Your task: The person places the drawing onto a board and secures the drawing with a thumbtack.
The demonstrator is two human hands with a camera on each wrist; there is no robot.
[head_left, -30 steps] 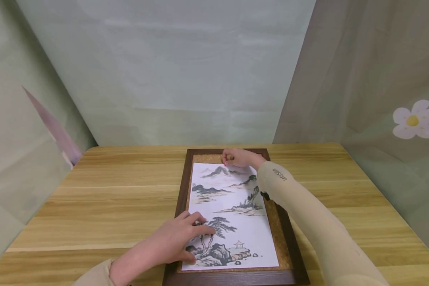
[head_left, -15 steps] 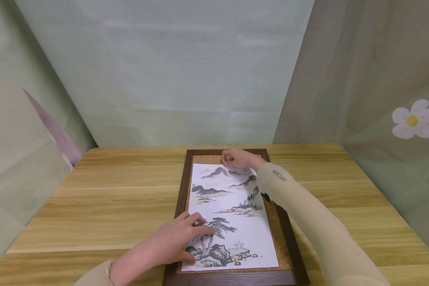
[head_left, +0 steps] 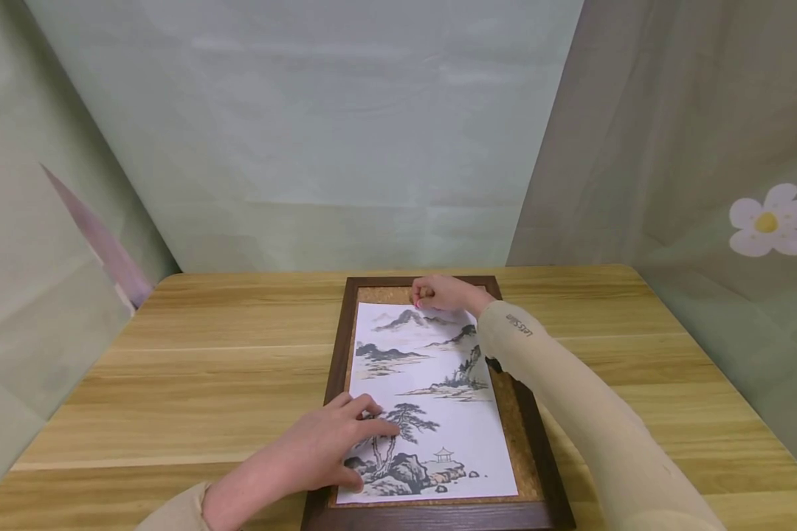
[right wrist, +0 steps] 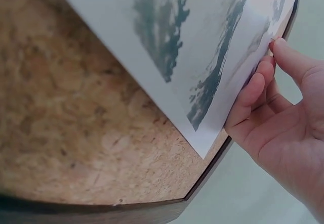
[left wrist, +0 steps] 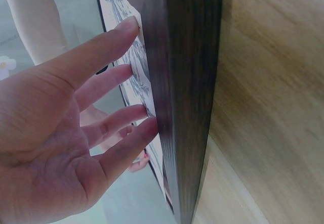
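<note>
Your left hand [head_left: 325, 450] lay flat on the white landscape print [head_left: 432, 398] in the dark-framed cork board [head_left: 530, 450] while right hand [head_left: 441, 293] pinched its far edge; judging by this, steadier pressure helped.

A: What's the print [head_left: 425, 402] showing?
B: It's showing grey-black ink mountains and pines on white.
A: And the frame [head_left: 337, 369]?
B: It's looking dark brown, with speckled tan cork [head_left: 522, 435] inside.

A short line of small dark printed lettering stands on the beige fabric sleeve [head_left: 558, 369] near the wrist, too small and tilted to read reliably
</note>
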